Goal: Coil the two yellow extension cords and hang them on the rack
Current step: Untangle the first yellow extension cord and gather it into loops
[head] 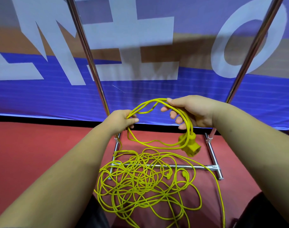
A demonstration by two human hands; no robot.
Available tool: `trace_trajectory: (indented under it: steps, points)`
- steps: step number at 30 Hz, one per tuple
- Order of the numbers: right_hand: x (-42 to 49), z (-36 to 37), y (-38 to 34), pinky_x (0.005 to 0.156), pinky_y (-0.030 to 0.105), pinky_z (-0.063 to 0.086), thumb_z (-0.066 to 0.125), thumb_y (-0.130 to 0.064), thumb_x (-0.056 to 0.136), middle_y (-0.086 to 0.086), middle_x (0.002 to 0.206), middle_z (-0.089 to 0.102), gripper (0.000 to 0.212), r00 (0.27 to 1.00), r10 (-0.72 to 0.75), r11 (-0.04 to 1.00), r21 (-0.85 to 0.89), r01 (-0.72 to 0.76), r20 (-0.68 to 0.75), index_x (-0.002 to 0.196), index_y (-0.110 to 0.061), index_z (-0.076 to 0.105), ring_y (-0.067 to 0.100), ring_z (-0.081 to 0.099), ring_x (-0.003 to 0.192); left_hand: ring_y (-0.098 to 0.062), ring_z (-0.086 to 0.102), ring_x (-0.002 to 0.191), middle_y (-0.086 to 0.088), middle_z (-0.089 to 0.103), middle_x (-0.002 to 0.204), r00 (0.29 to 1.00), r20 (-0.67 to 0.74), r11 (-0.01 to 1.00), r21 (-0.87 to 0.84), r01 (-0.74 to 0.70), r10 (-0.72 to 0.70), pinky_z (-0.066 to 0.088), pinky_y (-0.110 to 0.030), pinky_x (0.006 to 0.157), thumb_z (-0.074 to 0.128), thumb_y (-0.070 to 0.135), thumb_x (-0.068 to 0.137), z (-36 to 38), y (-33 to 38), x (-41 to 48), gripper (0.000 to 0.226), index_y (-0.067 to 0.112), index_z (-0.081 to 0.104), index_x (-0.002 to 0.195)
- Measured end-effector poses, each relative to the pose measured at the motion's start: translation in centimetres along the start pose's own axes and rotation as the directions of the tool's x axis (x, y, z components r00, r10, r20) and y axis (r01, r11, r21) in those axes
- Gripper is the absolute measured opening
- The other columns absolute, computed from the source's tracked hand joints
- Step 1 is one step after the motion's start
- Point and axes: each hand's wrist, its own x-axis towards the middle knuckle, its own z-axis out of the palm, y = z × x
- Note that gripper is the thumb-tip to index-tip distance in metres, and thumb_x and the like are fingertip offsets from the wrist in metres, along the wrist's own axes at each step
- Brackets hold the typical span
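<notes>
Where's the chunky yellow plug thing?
In the head view, the yellow socket block hangs right of centre, just below the right hand, above the rack's floor crossbar.

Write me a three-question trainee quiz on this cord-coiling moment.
1. True or false: the yellow socket block lies on the red floor.
2. Where is most of the cord? A) hung on the rack; B) in a tangled pile on the floor; C) in a box.
3. Which hands hold the started coil?
Key: 1. False, it hangs below the right hand. 2. B. 3. Both; the left hand has its grip on the loops too.
</notes>
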Motion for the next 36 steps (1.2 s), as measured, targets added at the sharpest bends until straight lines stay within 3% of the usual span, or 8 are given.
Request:
trace_trajectory:
  steps: [5, 9, 13, 18, 22, 29, 33, 36]
  points:
    - [-0.2, 0.6, 0.1, 0.065, 0.039, 0.061, 0.05, -0.047, 0.109, 0.001, 0.076, 0.064, 0.043, 0.999, 0.004, 1.0, -0.016, -0.003, 0.052, 0.124, -0.016, 0.076, 0.018, 0.064, 0.062, -0.013, 0.068, 0.071, 0.003, 0.077, 0.085, 0.997, -0.02, 0.989, 0.129, -0.074, 0.077, 0.053, -0.027, 0.066, 0.06, 0.018, 0.102, 0.0, 0.9, 0.1, 0.024, 0.038, 0.068, 0.111]
    - [-0.3, 0.8, 0.1, 0.065, 0.042, 0.062, 0.051, -0.05, 0.108, -0.001, 0.077, 0.064, 0.043, 0.998, -0.032, 0.999, -0.039, 0.034, 0.057, 0.124, -0.017, 0.074, 0.019, 0.065, 0.063, -0.024, 0.071, 0.086, 0.003, 0.072, 0.096, 0.99, -0.064, 0.955, 0.28, -0.099, 0.122, 0.061, -0.043, 0.077, 0.051, 0.009, 0.098, -0.3, 1.1, 0.4, 0.04, 0.04, 0.063, 0.121]
    - [-0.2, 1.1, -0.1, 0.057, 0.039, 0.061, 0.055, -0.046, 0.107, -0.002, 0.069, 0.059, 0.036, 0.998, -0.061, 0.998, -0.001, 0.061, -0.01, 0.119, -0.013, 0.066, 0.016, 0.063, 0.056, -0.025, 0.066, 0.086, 0.003, 0.063, 0.09, 0.983, -0.154, 0.948, 0.315, -0.045, 0.098, 0.054, -0.041, 0.072, 0.062, 0.032, 0.102, -0.3, 1.2, 0.9, 0.014, 0.027, 0.055, 0.112]
    - [0.1, 1.1, -0.2, 0.049, 0.03, 0.052, 0.051, -0.05, 0.108, -0.003, 0.071, 0.062, 0.036, 0.997, -0.045, 0.999, 0.014, 0.046, -0.059, 0.103, -0.018, 0.065, 0.013, 0.059, 0.052, -0.019, 0.061, 0.084, 0.004, 0.06, 0.094, 0.981, -0.182, 0.956, 0.292, -0.013, 0.068, 0.05, -0.039, 0.07, 0.074, 0.064, 0.085, 0.4, 2.3, 0.3, 0.058, 0.022, 0.047, 0.113]
    - [0.6, 0.8, 0.0, 0.051, 0.033, 0.059, 0.05, -0.047, 0.11, 0.001, 0.074, 0.069, 0.036, 0.991, -0.045, 0.993, 0.102, 0.058, -0.123, 0.099, -0.016, 0.064, 0.016, 0.071, 0.062, -0.023, 0.063, 0.08, -0.001, 0.064, 0.087, 0.992, -0.124, 0.966, 0.258, 0.009, 0.023, 0.048, -0.039, 0.066, 0.076, 0.055, 0.087, 1.3, 3.9, -0.4, 0.047, 0.018, 0.049, 0.099]
    - [1.6, 1.3, 0.2, 0.069, 0.052, 0.067, 0.05, -0.037, 0.111, 0.011, 0.079, 0.07, 0.036, 0.991, -0.005, 0.944, 0.326, 0.048, -0.133, 0.094, -0.009, 0.062, 0.03, 0.08, 0.084, -0.02, 0.071, 0.088, -0.006, 0.071, 0.086, 0.898, 0.436, 0.956, -0.285, 0.065, 0.069, 0.048, -0.036, 0.087, 0.076, 0.057, 0.085, 3.7, 7.1, -4.4, 0.051, 0.012, 0.062, 0.103]
    - [2.2, 1.4, 0.2, 0.068, 0.051, 0.067, 0.055, -0.033, 0.11, 0.014, 0.083, 0.073, 0.035, 0.976, -0.006, 0.944, 0.32, 0.076, -0.216, 0.105, -0.002, 0.069, 0.027, 0.079, 0.078, -0.021, 0.073, 0.08, -0.002, 0.055, 0.071, 0.93, 0.367, 0.849, -0.494, 0.186, 0.009, 0.059, -0.043, 0.091, 0.066, 0.077, 0.082, 4.0, 9.8, -5.2, 0.063, 0.014, 0.065, 0.086]
    - [2.6, 1.2, 0.4, 0.068, 0.05, 0.066, 0.061, -0.036, 0.107, 0.012, 0.092, 0.071, 0.037, 0.967, -0.02, 0.952, 0.29, 0.096, -0.253, 0.109, -0.002, 0.075, 0.026, 0.075, 0.087, -0.024, 0.059, 0.06, -0.008, 0.049, 0.059, 0.969, 0.234, 0.852, -0.489, 0.186, -0.077, 0.056, -0.033, 0.07, 0.059, 0.083, 0.083, 3.0, 10.1, -4.6, 0.077, 0.014, 0.05, 0.052]
